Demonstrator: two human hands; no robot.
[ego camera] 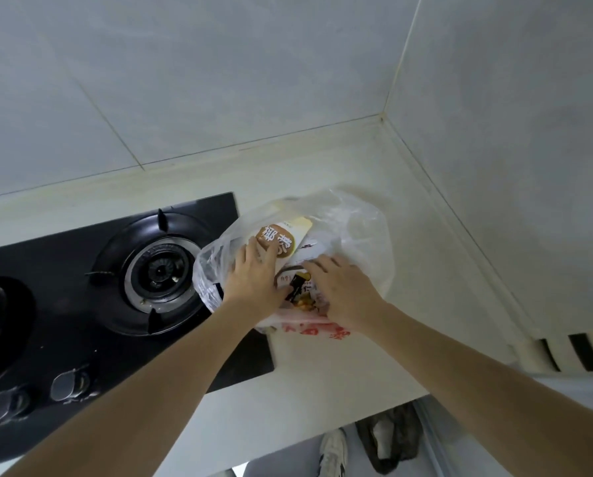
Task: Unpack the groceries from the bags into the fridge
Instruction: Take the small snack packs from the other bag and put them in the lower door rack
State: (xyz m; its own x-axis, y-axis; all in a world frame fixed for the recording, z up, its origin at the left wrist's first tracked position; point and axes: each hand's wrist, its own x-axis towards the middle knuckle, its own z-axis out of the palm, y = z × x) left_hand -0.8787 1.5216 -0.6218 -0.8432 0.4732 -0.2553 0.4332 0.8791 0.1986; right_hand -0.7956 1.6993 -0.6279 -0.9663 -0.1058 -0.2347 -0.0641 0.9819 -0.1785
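Nearest to me, low at the frame edge: a white sneaker (333,451) and a dark crumpled bag (393,438) on the floor, past the near edge of the pale countertop (322,383). On the left I see a black gas hob (64,321), two metal knobs (40,395) at its near side, one round burner (162,270) further in. Both my forearms reach in from the near edge to a clear plastic grocery bag (353,232) that sits on the countertop just right of the hob, its left side lapping over the hob's corner; red print shows on its near side. My left hand (253,278) is in the bag mouth, fingers spread flat on a white packet with a brown round label (277,241), not curled round it. My right hand (343,294) lies on a printed snack packet (302,294) beside it, fingers extended, loose; I cannot tell whether the thumb pinches anything. Beyond the bag, grey wall tiles (219,80) meet in a corner far right.
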